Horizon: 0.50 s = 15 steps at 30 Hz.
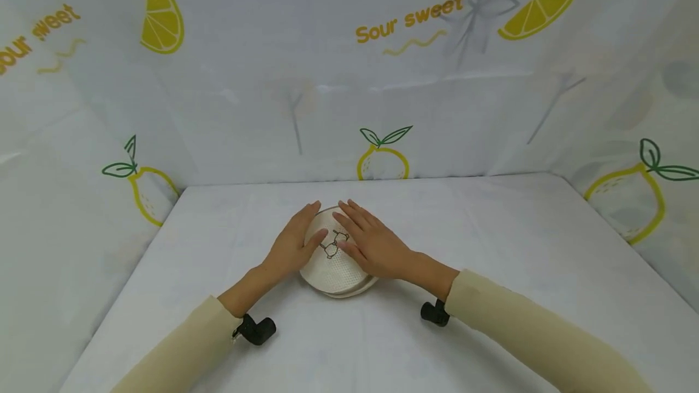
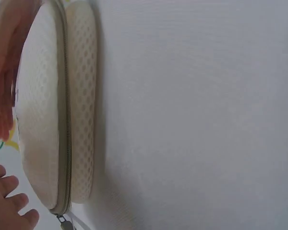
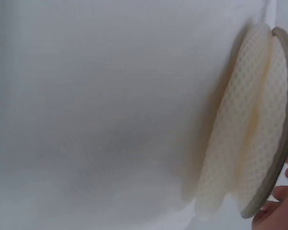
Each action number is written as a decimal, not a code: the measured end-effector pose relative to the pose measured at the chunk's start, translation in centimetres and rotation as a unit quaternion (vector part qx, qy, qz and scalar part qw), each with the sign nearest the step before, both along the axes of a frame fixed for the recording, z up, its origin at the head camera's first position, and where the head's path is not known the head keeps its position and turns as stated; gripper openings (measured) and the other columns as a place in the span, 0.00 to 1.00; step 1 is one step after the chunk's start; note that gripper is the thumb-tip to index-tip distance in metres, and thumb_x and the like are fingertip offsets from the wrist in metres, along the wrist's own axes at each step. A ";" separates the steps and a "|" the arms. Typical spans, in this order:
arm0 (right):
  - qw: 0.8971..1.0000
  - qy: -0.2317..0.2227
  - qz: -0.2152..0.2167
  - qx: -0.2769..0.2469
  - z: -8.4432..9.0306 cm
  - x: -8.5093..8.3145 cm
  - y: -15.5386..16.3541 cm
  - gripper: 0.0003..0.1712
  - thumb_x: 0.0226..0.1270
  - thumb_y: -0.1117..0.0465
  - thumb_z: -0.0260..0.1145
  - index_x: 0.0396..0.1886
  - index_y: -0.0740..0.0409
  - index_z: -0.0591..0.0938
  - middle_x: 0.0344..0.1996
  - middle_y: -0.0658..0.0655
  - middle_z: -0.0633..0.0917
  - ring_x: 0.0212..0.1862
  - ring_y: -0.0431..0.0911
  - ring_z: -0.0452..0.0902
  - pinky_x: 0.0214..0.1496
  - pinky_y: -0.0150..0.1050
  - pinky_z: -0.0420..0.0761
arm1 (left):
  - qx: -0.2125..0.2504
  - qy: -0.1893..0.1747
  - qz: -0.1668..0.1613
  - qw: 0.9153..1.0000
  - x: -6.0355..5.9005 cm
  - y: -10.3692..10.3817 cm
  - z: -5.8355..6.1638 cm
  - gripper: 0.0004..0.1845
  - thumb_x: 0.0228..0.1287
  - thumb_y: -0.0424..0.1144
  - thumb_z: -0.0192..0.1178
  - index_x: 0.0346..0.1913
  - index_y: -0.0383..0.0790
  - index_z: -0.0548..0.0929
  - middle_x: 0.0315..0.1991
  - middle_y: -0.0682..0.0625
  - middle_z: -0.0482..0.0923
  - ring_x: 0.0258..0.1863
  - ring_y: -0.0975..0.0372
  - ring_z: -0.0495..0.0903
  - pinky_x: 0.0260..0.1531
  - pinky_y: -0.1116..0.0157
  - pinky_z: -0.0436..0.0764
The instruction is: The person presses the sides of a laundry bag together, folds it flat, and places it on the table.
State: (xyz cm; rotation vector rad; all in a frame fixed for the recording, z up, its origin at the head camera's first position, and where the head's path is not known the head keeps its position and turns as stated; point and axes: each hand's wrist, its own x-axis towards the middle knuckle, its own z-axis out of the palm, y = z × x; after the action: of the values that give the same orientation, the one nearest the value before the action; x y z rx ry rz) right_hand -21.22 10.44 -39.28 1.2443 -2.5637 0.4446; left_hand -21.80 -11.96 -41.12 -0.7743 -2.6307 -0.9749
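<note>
A round cream mesh pouch (image 1: 334,273) with a zip around its rim and a small line drawing on top lies on the white table (image 1: 491,247). My left hand (image 1: 295,244) lies flat on its left side, fingers straight. My right hand (image 1: 368,241) lies flat on its right side, fingers straight and spread. In the left wrist view the pouch (image 2: 53,110) shows edge-on with its zip pull (image 2: 63,220) at the bottom, and fingers (image 2: 2,96) rest on its top face. In the right wrist view the pouch (image 3: 245,134) bulges at the right edge, with a fingertip (image 3: 278,215) below it.
White cloth with lemon prints and the words "Sour sweet" walls the table at the back (image 1: 382,77), left (image 1: 65,199) and right (image 1: 644,187). Black wrist camera mounts (image 1: 256,329) (image 1: 435,313) sit under both sleeves.
</note>
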 end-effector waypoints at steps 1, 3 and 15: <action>1.000 -0.014 -0.015 0.003 -0.1 -0.1 -0.1 0.32 0.78 0.50 0.44 0.73 0.64 0.58 0.73 0.63 0.55 0.74 0.56 0.44 0.73 0.47 0.47 | -0.023 0.006 -0.007 1.000 0.2 0.0 -0.2 0.34 0.72 0.49 0.51 0.72 0.31 0.58 0.71 0.39 0.57 0.71 0.47 0.53 0.66 0.48 0.56; 0.999 -0.035 -0.037 0.013 -0.5 -0.2 -0.3 0.32 0.78 0.52 0.44 0.73 0.66 0.57 0.73 0.64 0.55 0.74 0.57 0.44 0.73 0.48 0.46 | -0.070 0.017 -0.024 0.997 0.6 0.2 -0.7 0.37 0.72 0.52 0.51 0.72 0.29 0.55 0.72 0.37 0.53 0.72 0.46 0.50 0.67 0.48 0.54; 0.992 -0.094 -0.078 0.017 -1.9 0.1 -0.6 0.33 0.79 0.53 0.42 0.72 0.73 0.53 0.72 0.71 0.51 0.74 0.60 0.40 0.72 0.51 0.46 | -0.163 0.036 -0.022 0.986 1.1 1.4 -1.9 0.41 0.72 0.56 0.47 0.72 0.27 0.51 0.74 0.36 0.47 0.73 0.45 0.45 0.69 0.50 0.46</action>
State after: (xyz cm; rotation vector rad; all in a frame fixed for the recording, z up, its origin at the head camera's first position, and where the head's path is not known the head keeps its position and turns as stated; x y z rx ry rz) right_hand -21.17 9.86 -41.19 1.0461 -2.8132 0.5081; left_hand -20.72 -10.56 -43.01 -0.9216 -2.7542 -0.5164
